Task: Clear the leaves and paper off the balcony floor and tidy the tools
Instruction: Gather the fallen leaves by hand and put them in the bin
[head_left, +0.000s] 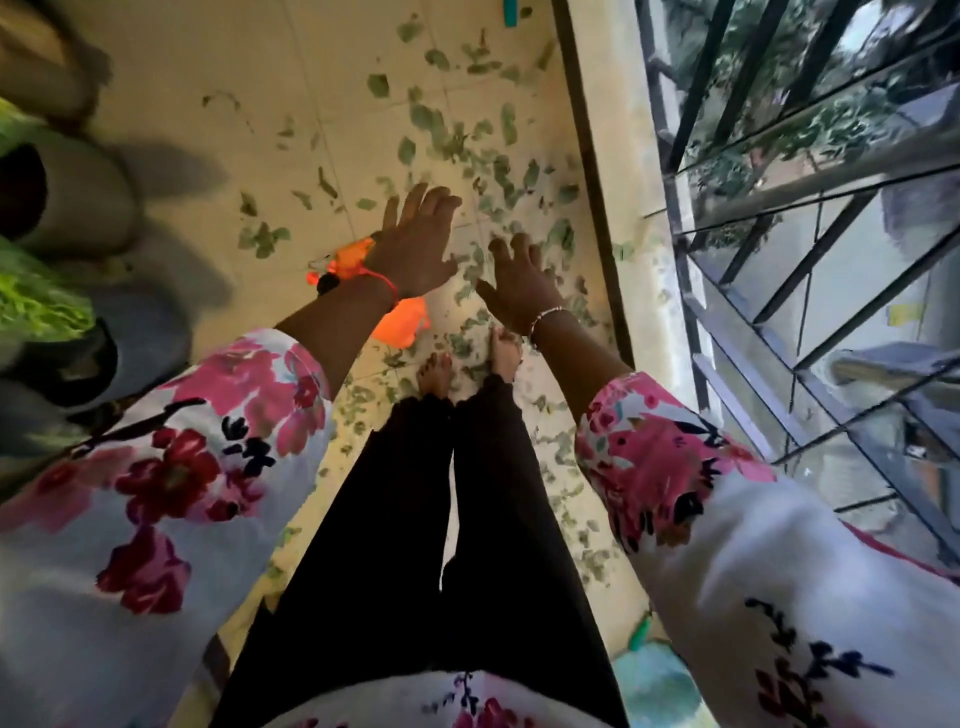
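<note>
While green leaves (431, 123) lie scattered over the tiled balcony floor (234, 52), left hand (415, 244) and right hand (519, 288) stretch forward empty, fingers spread, seemingly ready to gather them.

Smooth, pale tiled floor (332, 104) strewn with dull, matt green leaves (452, 135); dark metal window grille (779, 249) at right; soft floral cloth sleeves (171, 467); glossy orange plastic object (400, 325).

1. We see daylight entering through the right-hand grille (810, 218).
2. We note soft shadows beside the pots (78, 208) on the floor (208, 67).
3. We find the whole frame motion-blurred (left edge worst), edges bowed.
</note>
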